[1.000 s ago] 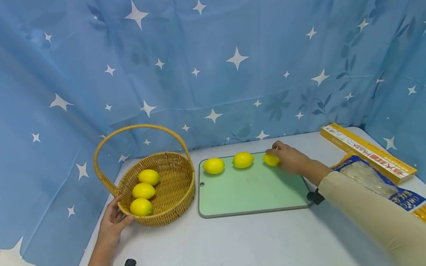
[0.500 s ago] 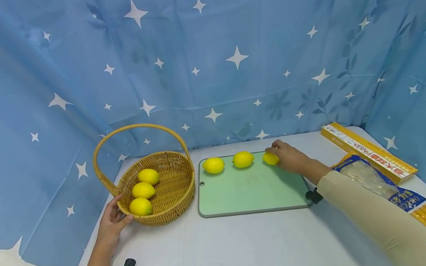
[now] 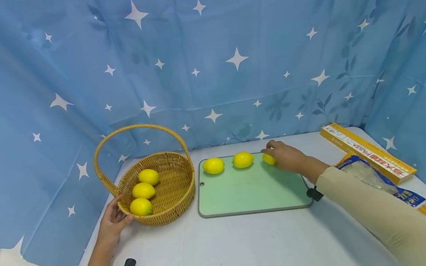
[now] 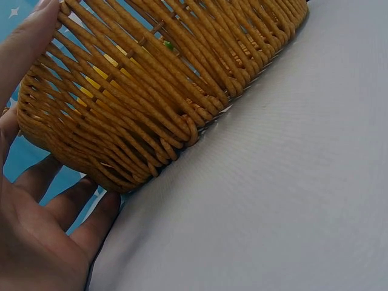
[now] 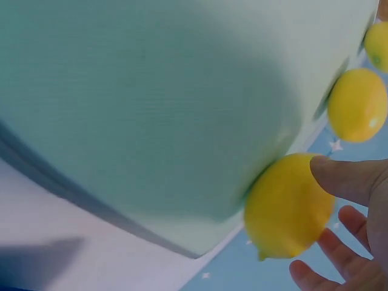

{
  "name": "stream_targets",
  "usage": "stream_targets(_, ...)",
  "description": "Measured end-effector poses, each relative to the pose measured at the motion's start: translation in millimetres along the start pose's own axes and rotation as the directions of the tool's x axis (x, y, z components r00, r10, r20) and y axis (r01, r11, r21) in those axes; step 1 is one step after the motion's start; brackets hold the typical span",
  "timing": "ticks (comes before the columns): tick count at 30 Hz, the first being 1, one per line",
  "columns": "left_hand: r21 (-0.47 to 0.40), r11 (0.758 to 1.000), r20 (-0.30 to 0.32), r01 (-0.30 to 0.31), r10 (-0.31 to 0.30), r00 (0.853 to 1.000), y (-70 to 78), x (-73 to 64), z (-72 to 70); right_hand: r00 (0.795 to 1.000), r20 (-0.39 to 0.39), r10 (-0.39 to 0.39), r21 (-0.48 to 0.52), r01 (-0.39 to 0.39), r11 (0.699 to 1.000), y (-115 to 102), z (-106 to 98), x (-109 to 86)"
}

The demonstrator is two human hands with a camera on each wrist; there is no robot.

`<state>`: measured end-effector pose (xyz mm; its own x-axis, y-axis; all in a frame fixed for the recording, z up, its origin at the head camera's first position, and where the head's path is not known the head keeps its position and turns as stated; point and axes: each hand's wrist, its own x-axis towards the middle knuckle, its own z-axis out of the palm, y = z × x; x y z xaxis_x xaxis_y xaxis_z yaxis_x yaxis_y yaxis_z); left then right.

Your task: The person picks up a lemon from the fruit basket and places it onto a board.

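My left hand (image 3: 111, 225) grips the near left side of a wicker basket (image 3: 180, 180). In the left wrist view the thumb (image 4: 30, 36) lies at the rim, and the other fingers rest against the woven wall low down. Three lemons (image 3: 143, 190) lie along the basket's left side. At the far right of a green cutting board (image 3: 249, 193), my right hand (image 3: 288, 159) holds a lemon (image 5: 285, 212) between thumb and fingers, partly covering it in the head view. Two more lemons, a middle one (image 3: 243, 159) and a left one (image 3: 213, 165), form a row with it on the board.
Right of the board lie a yellow pasta box (image 3: 369, 153) and a blue-and-yellow food packet (image 3: 411, 199), partly behind the right sleeve. The basket's tall arched handle (image 3: 137, 126) rises over it. A blue star-patterned curtain (image 3: 203, 62) hangs behind the white table (image 3: 228, 252).
My right hand and the lemon it holds have shifted slightly left on the board, towards the middle lemon. The left hand and the basket stay where they were.
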<state>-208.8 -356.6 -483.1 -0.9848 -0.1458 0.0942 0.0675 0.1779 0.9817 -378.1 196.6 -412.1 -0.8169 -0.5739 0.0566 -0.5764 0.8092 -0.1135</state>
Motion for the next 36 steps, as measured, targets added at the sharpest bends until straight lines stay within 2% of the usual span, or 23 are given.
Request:
stream_targets(6,0.011,1.0,0.0,0.002,-0.002,1.0,-0.8,0.5,-0.9,0.996,-0.008,-0.09,-0.075,0.089,0.993,-22.5,-3.4,1.5)
stream_targets(12,0.038,0.999,-0.007,0.017,-0.017,1.0,1.5,1.3,-0.7,0.983,-0.014,-0.184,-0.132,0.18,0.975,-53.2,-3.2,5.5)
stream_targets(21,0.049,0.998,-0.017,0.031,-0.03,0.999,4.3,0.9,0.8,0.955,-0.001,-0.297,-0.16,0.293,0.943,-99.9,-7.1,21.0)
stream_targets(28,0.035,0.999,-0.011,-0.003,0.004,1.0,3.5,-0.8,2.1,0.942,0.025,-0.335,-0.131,0.335,0.933,-132.1,-6.9,36.5)
stream_targets(36,0.021,1.0,-0.012,-0.017,0.018,1.0,1.9,-0.6,2.0,0.898,-0.014,-0.439,-0.133,0.434,0.891,-169.4,-2.2,54.3)
